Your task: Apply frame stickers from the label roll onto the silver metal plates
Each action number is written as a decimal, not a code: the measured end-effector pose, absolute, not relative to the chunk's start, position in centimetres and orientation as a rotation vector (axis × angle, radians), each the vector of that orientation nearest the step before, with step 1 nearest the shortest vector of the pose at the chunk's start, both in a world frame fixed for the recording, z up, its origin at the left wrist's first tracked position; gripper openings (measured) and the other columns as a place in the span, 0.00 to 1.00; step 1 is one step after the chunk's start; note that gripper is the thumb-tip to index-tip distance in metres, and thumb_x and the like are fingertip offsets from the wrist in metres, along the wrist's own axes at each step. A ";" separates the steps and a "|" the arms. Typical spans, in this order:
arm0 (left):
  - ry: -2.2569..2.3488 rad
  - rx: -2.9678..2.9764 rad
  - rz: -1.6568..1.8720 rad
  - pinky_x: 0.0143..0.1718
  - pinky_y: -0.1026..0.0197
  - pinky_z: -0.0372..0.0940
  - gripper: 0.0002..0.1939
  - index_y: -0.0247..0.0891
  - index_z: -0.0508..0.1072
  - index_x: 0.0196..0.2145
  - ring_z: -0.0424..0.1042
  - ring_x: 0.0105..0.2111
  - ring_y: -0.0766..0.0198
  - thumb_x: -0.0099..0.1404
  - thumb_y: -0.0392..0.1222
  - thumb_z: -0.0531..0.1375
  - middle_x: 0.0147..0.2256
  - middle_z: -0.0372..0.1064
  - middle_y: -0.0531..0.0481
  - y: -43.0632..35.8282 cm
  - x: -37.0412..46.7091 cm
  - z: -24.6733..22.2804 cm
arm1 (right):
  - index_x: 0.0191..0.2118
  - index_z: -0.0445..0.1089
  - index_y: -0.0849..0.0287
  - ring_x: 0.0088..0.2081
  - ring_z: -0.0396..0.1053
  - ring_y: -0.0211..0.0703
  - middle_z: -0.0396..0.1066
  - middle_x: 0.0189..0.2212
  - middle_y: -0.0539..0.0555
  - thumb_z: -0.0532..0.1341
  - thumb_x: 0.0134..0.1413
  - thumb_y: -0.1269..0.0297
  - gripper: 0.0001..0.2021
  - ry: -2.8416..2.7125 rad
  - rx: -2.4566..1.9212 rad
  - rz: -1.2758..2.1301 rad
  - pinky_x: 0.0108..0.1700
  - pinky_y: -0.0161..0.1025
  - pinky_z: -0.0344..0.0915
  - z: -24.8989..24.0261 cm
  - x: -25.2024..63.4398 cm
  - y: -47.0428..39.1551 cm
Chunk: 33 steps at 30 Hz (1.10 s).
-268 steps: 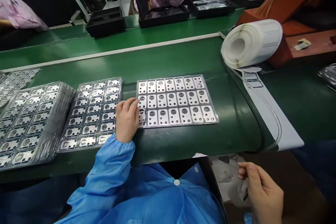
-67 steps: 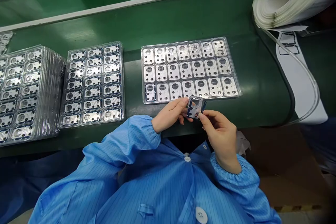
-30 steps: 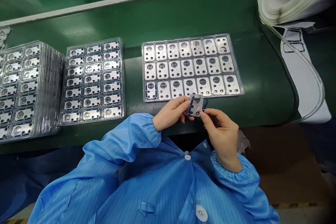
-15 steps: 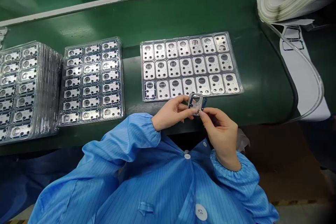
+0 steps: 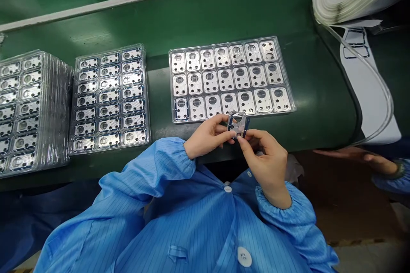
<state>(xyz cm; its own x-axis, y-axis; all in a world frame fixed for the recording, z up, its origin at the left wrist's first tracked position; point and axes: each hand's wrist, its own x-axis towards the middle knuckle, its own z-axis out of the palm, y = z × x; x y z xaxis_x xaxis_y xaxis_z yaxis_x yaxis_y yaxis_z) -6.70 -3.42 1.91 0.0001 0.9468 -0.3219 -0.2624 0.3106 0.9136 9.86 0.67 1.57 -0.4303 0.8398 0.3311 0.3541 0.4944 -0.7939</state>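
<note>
My left hand is closed on a small silver metal plate with a large opening and dark round holes, held tilted in front of my chest. Thumb and fingers of my right hand pinch at the plate's lower right corner. A thin dark blue sticker shows along the plate's right edge, its lower end between those fingers. Just beyond my hands lies a clear plastic tray with rows of similar plates. One plate at its near left corner has a dark blue outline.
To the left lie another filled tray and a tall stack of trays. A roll of white backing paper stands at the right, its strip hanging with dark outlined stickers. Another person's hand reaches in at right, below the green table.
My right fingers have moved slightly left, bringing the blue sticker closer against the plate's edge. Another person's hand has come into view at the right.
</note>
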 end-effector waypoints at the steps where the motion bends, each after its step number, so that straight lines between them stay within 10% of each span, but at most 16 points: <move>1: 1.181 0.760 1.116 0.25 0.70 0.61 0.20 0.34 0.64 0.47 0.74 0.30 0.67 0.61 0.43 0.65 0.29 0.71 0.51 -3.4 -6.7 1.9 | 0.38 0.71 0.58 0.26 0.67 0.38 0.70 0.29 0.50 0.64 0.59 0.66 0.03 -2.001 -0.975 0.830 0.28 0.35 0.66 1.5 9.8 0.7; 24: 1.152 0.748 1.144 0.24 0.70 0.62 0.20 0.35 0.64 0.45 0.73 0.30 0.68 0.59 0.43 0.66 0.30 0.72 0.51 -3.4 -6.7 1.8 | 0.38 0.69 0.58 0.24 0.64 0.36 0.70 0.29 0.50 0.61 0.60 0.71 0.02 -2.086 -0.905 0.498 0.29 0.35 0.65 1.1 9.2 0.5; 33: 1.241 0.675 1.213 0.23 0.71 0.61 0.16 0.36 0.64 0.40 0.74 0.28 0.69 0.59 0.42 0.66 0.28 0.71 0.53 -3.5 -6.3 1.7 | 0.47 0.70 0.60 0.39 0.75 0.45 0.76 0.37 0.58 0.58 0.61 0.78 0.11 -2.152 -0.774 0.307 0.41 0.38 0.73 0.9 9.5 0.0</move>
